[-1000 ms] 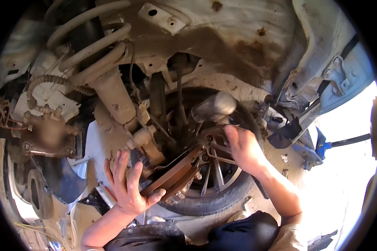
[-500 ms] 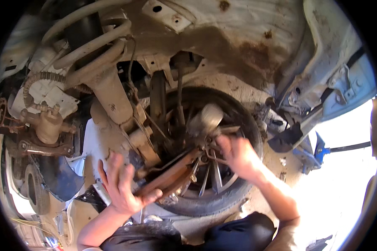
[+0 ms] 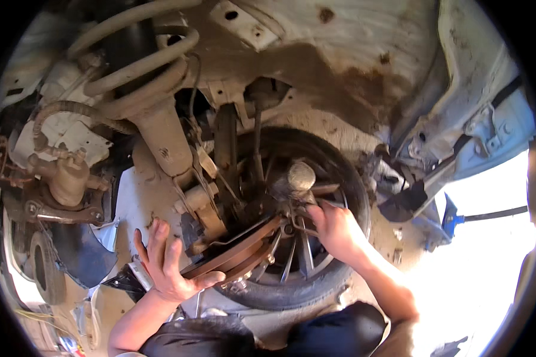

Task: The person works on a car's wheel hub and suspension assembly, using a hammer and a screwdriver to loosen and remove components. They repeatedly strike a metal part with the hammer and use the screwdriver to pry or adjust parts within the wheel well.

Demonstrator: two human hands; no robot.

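The person is crouching under the wheel arch, bracing the rusty brown round brake disc [image 3: 235,257] with the left hand [image 3: 171,266], fingers spread flat and thumb hooked under the disc's lower edge, not closed around it. The right hand [image 3: 335,229] is reaching in behind the disc, fingers curled at the dull metal joint parts near the rounded grey steel cap [image 3: 301,176]; whether it is clamped on anything I cannot tell. The disc is hanging tilted in front of the black tyre [image 3: 292,285], below the dusty beige coil-spring strut [image 3: 155,101]. Steady support from the left palm seems wise while the right is working.
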